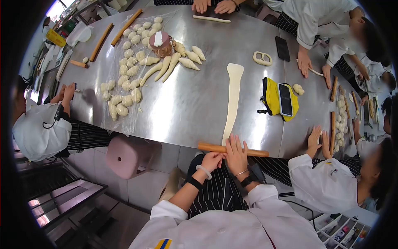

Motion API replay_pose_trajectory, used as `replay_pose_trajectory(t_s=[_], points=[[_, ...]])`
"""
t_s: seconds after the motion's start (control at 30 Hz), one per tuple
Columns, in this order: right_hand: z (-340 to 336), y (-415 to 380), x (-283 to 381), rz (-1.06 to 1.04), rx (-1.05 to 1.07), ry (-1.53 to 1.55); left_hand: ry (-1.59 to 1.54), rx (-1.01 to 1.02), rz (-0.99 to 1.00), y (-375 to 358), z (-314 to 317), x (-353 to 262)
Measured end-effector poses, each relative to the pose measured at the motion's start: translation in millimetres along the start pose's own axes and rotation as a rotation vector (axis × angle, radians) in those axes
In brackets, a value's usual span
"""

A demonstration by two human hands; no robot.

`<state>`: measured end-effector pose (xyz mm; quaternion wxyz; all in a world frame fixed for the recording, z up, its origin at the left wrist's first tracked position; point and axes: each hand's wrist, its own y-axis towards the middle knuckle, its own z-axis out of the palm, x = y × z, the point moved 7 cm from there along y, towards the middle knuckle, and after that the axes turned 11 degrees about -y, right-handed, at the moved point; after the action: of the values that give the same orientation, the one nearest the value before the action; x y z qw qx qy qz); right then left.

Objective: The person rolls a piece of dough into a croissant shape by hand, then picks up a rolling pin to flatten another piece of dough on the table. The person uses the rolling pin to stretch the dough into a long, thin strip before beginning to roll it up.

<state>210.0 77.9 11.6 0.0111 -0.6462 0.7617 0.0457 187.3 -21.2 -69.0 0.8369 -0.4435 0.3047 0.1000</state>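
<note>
Dough strip [234, 95] lies lengthwise on the counter [186, 108], narrow end at the rolling pin [259, 153]. Right hand [236, 154]: grip spread flat over the pin. Left hand [214, 161]: fingers curled at the strip's narrow end; cannot tell whether this grip pinches dough. Containers: lidded jar [163, 50] beside shaped dough pieces [166, 68], contents unclear; yellow pouch [272, 96], contents hidden, phone [285, 99] on top; divided tray [350, 220], small items [345, 229] in compartments.

Dough strip [233, 99] on table [186, 112] beyond rolling pin [258, 153]; bag [271, 97] (phone [285, 99] atop) right.
</note>
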Motion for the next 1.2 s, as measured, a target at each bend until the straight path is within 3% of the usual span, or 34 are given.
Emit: replay_pose_trajectory(t_s=[0.2,0.37,0.43,0.47,0.53,0.57,0.63,0.7,0.77,0.83,0.9,0.97,1.0,1.03,1.1,1.2], points=[[-7,-18,-6,-0.181,-0.023,0.240,0.095,0.012,-0.038,-13,-14,29],[-41,12,-26,-0.103,-0.080,0.344,0.283,0.045,0.018,-35,-22,20],[-27,38,-64,0.252,-0.070,0.492,0.418,-0.039,0.074,-35,-23,-4],[-25,51,-78,0.301,-0.118,0.576,0.431,-0.037,0.087,-29,-21,-17],[-22,78,-96,0.326,-0.173,0.559,0.619,-0.215,0.338,-23,-20,-67],[-20,89,-106,0.349,-0.211,0.541,0.628,-0.213,0.342,-15,-17,-84],[-15,115,-116,0.358,-0.220,0.540,1.124,-0.342,0.350,-3,-1,-142],[-4,142,-122,0.400,-0.199,0.639,1.109,-0.344,0.315,28,6,-169],[10,164,-124,0.427,-0.165,0.687,1.519,-0.404,0.384,52,26,-200],[27,182,-123,0.387,-0.116,0.599,1.577,-0.478,0.456,71,49,-238],[39,186,-123,0.401,-0.059,0.580,1.466,-0.457,0.822,99,69,-256],[7,180,-122,0.371,-0.143,0.353,1.493,-0.319,0.865,130,100,-270],[3,171,-122,0.373,-0.111,0.322,1.508,-0.192,0.909,141,117,-269],[-1,162,-124,0.372,-0.079,0.290,1.508,-0.188,0.900,154,122,-269],[-8,142,-132,0.422,-0.024,0.287,1.510,-0.028,0.838,185,136,-261],[18,116,-152,0.502,0.063,0.367,1.520,0.057,0.872,206,173,-264]])
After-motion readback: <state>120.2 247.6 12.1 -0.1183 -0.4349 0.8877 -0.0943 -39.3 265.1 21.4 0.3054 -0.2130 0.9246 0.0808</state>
